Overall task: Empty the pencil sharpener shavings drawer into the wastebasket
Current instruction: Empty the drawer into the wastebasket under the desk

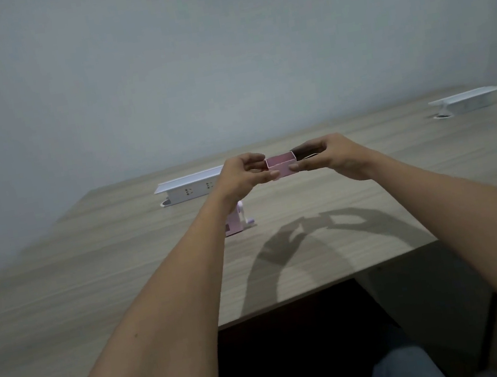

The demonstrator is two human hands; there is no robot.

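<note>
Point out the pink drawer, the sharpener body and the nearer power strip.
pink drawer [283, 167]: head view, on its near side wall.
sharpener body [234, 223]: head view, on its pink side.
nearer power strip [190, 191]: head view, on its socket face.

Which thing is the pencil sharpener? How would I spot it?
Look at the wooden table, under the left hand. The pencil sharpener stands there, half hidden by that arm, nearer you than the white power strip. It is the only pink thing resting on the table, with a pale crank.
</note>
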